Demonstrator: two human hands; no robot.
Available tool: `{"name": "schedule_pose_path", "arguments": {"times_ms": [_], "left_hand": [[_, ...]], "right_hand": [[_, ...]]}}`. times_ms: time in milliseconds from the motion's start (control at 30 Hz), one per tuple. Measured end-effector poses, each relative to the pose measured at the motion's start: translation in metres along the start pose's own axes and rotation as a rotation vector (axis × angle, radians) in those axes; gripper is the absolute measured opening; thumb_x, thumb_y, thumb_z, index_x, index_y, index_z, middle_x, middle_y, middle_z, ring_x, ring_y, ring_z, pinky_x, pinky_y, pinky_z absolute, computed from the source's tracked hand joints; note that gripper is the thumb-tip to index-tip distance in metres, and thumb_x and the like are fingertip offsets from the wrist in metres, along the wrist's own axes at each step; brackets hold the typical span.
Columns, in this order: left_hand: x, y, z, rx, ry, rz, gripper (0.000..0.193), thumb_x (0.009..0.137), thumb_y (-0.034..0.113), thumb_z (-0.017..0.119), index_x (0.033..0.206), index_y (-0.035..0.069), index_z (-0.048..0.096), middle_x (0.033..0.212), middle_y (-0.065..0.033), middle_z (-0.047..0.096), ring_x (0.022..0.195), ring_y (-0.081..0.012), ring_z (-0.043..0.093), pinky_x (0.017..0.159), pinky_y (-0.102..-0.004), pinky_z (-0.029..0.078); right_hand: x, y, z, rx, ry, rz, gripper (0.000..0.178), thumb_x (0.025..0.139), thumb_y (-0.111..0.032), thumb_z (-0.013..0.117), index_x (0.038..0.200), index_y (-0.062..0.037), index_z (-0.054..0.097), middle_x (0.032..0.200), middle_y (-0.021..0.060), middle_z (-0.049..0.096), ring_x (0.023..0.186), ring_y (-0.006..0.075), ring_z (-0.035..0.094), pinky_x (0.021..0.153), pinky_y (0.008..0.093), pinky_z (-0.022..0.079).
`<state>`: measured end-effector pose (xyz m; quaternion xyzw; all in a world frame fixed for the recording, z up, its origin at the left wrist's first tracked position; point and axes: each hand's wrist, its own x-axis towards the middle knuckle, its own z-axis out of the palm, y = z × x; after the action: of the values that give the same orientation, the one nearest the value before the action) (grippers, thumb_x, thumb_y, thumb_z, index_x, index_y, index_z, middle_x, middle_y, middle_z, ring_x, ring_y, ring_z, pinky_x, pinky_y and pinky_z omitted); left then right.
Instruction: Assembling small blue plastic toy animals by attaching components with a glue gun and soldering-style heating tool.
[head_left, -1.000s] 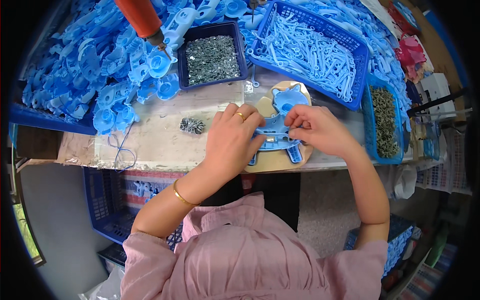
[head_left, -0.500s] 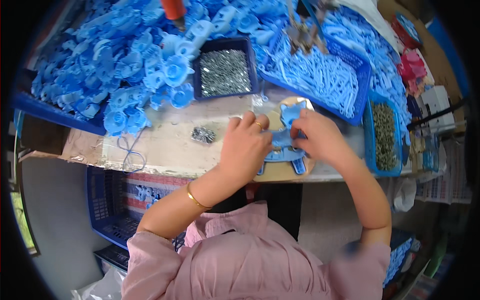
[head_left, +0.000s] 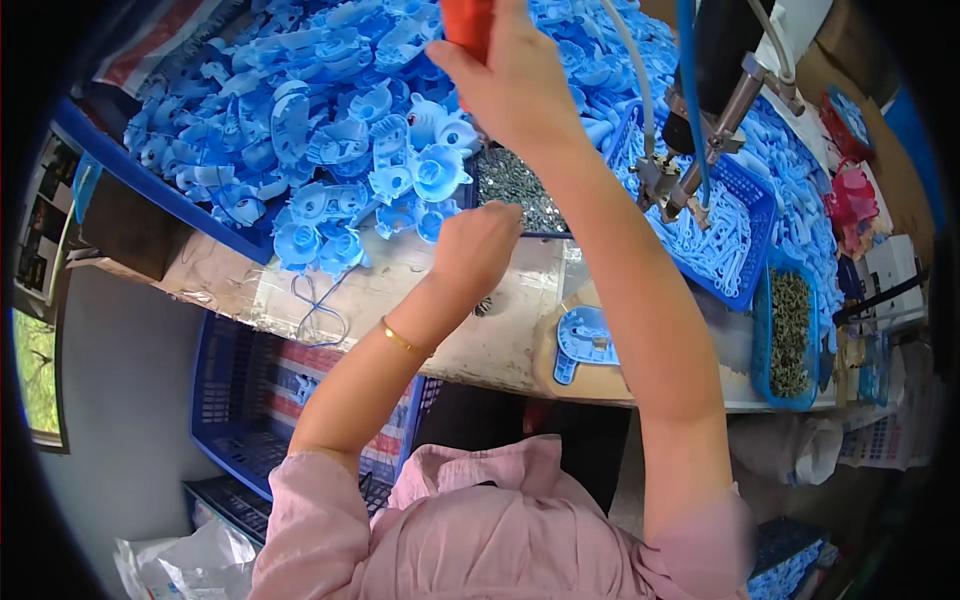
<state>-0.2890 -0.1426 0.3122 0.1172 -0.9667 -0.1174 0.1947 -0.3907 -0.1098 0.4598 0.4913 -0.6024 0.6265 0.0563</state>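
My right hand [head_left: 520, 95] is raised high and wrapped round an orange-red tool handle [head_left: 467, 28], likely a hanging power screwdriver; its upper end is cut off by the frame. Curled closed, my left hand [head_left: 478, 245] is over the bench at the front of a dark tray of small silvery screws [head_left: 515, 190]; what its fingers hold, if anything, is hidden. A light-blue moulded plastic part [head_left: 588, 337] lies on a tan board [head_left: 546, 352] at the bench's front edge, partly covered by my right forearm.
Blue plastic shells [head_left: 330, 130] are heaped at the back left. A blue basket of slim blue pieces [head_left: 715, 250] and a tub of small brownish metal parts [head_left: 788, 335] stand to the right. A metal fixture with hoses [head_left: 690, 180] hangs over the basket. Below is a dark-blue crate [head_left: 230, 440].
Both hands have left the blue part on the board. My right hand has risen to grasp the orange-red tool; my left has moved left and back toward the screw tray. The view has shifted.
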Motion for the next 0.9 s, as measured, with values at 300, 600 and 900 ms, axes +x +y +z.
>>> {"name": "schedule_pose_path", "arguments": {"times_ms": [300,600,900], "left_hand": [[0.05,-0.005,0.03,0.166,-0.226,0.038,0.009,0.079,0.016,0.071,0.084,0.009,0.071,0.083,-0.0165,0.072,0.08,-0.0343,0.072,0.07,-0.0447,0.057],[0.045,-0.002,0.017,0.1,-0.14,0.051,0.007,0.083,0.007,0.064,0.089,0.009,0.068,0.083,-0.0135,0.073,0.08,-0.0313,0.073,0.066,-0.0415,0.058],[0.014,0.013,0.014,-0.016,0.026,0.358,0.009,0.087,0.016,0.06,0.095,0.011,0.057,0.088,-0.0044,0.063,0.084,-0.0251,0.068,0.06,-0.0368,0.057]], "right_hand": [[-0.048,0.0,-0.056,-0.139,-0.029,0.213,0.055,0.082,-0.024,0.083,0.127,-0.0016,0.059,0.114,0.0073,0.065,0.095,0.0127,0.062,0.087,0.0302,0.051],[-0.067,0.005,-0.084,-0.004,-0.064,0.222,0.047,0.079,-0.027,0.084,0.114,-0.0019,0.062,0.1,0.0069,0.064,0.085,0.0166,0.061,0.08,0.0318,0.049],[-0.08,-0.004,-0.106,0.074,-0.152,0.4,0.04,0.089,-0.014,0.07,0.124,0.0012,0.056,0.108,0.0116,0.067,0.094,0.0166,0.065,0.088,0.0335,0.052]]}}
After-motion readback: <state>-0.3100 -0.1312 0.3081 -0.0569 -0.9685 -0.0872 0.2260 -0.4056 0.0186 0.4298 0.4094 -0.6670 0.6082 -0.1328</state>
